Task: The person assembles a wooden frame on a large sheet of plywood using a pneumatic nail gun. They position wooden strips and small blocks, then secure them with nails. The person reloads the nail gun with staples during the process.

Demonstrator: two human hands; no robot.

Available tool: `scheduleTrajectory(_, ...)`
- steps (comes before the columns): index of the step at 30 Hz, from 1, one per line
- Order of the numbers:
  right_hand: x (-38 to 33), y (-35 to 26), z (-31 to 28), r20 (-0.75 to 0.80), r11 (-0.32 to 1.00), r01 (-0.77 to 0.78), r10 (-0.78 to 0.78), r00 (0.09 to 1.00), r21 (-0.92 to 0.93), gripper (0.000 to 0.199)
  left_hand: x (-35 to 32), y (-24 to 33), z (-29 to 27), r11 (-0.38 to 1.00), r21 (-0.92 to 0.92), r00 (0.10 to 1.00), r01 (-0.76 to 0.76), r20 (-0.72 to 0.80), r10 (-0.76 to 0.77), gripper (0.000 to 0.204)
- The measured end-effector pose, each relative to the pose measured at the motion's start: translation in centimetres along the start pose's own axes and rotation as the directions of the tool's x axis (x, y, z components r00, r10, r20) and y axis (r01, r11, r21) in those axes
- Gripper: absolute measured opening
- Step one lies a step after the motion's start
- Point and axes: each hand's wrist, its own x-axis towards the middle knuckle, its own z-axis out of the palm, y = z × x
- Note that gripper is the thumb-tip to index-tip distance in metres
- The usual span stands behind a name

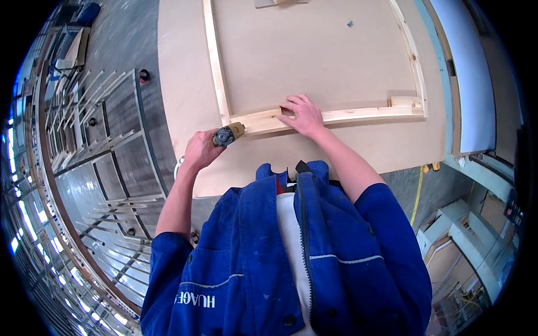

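Observation:
A light wooden frame lies flat on a brown board tabletop. My left hand grips a small grey and tan power tool whose nose meets the frame's near left corner. My right hand presses flat on the frame's near rail, fingers around a small wooden block at its inner edge. Another small block sits in the near right corner of the frame.
Several wooden frames lie on the shiny floor to my left. A tiny blue item rests on the board inside the frame. A yellow cord hangs at the table's right edge, beside boxes.

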Motion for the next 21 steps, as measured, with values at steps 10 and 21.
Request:
scheduleTrajectory(10,0.1,-0.5,-0.6,0.081,0.998,-0.059,0.056,0.995,0.034,0.044,2.7,-0.6,0.2,0.992,0.102,0.995,-0.072,0.081,0.064,0.025)
scheduleTrajectory(21,0.1,-0.7,-0.9,0.085,0.998,-0.061,0.062,0.994,-0.016,0.044,4.8,3.9,2.1,0.977,0.164,0.986,-0.133,0.119,0.114,0.028)
